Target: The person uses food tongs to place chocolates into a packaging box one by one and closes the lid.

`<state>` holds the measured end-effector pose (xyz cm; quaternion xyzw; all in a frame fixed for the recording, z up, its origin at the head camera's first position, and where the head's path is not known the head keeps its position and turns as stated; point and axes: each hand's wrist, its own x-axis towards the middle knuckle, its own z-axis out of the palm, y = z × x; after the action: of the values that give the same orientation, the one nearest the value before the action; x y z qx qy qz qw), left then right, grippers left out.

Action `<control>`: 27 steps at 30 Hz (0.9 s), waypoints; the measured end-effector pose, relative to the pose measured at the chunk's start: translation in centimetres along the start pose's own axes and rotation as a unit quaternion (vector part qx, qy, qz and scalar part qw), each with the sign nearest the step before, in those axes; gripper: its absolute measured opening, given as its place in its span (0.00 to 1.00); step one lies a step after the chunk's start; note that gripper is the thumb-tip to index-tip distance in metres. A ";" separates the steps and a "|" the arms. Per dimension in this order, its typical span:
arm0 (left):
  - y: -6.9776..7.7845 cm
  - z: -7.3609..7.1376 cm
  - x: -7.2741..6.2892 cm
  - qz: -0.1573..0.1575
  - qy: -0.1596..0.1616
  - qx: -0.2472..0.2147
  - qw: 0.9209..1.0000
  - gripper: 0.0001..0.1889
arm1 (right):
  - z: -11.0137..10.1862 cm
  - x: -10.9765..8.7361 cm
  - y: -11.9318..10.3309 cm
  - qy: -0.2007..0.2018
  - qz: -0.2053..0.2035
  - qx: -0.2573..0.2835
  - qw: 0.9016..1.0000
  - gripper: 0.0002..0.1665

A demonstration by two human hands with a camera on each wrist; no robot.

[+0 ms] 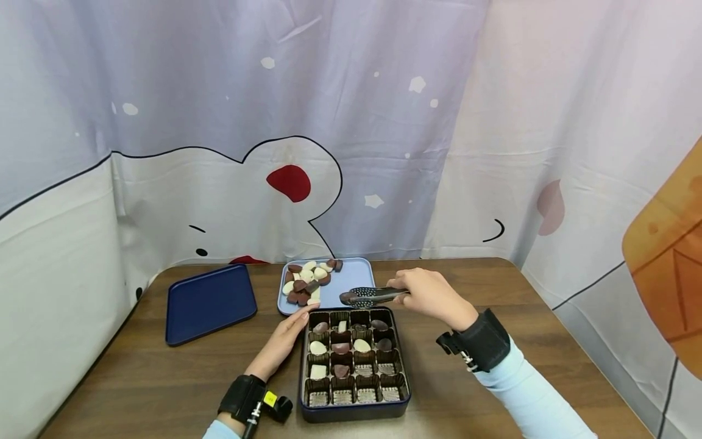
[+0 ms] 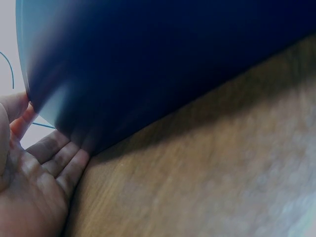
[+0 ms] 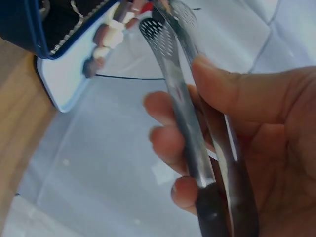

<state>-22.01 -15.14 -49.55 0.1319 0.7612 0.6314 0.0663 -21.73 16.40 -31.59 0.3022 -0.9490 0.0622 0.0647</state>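
Note:
My right hand grips a pair of metal tongs, thumb on one arm and fingers curled round the other. Their perforated heads are over the near right edge of a light blue tray, with a dark brown piece showing between them. Below stands a dark blue box with a divided insert; white, pink and brown chocolates sit in many of its compartments, and the front row holds none. My left hand rests with extended fingers against the box's back left corner; in the left wrist view its fingertips touch the side wall.
Assorted white and brown chocolates are heaped on the left part of the light blue tray, behind the box. A dark blue tray lies to the left on the wooden table. A printed curtain hangs behind the table.

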 end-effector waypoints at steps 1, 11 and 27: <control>0.0 0.0 0.0 -0.001 0.000 -0.001 1.000 0.25 | -0.3 -0.3 0.0 -0.003 -0.004 -0.002 1.000 0.15; 0.0 0.0 0.1 -0.001 -0.003 0.002 1.000 0.25 | -2.9 -3.0 -0.7 -0.047 -0.021 -0.019 0.999 0.16; 0.1 0.0 -0.1 0.005 -0.007 0.002 1.000 0.25 | -2.4 -5.1 -1.8 -0.085 -0.057 -0.038 0.994 0.15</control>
<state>-21.92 -15.16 -49.41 0.1401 0.7611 0.6297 0.0678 -16.35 18.16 -29.91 0.3573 -0.9340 -0.0036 -0.0018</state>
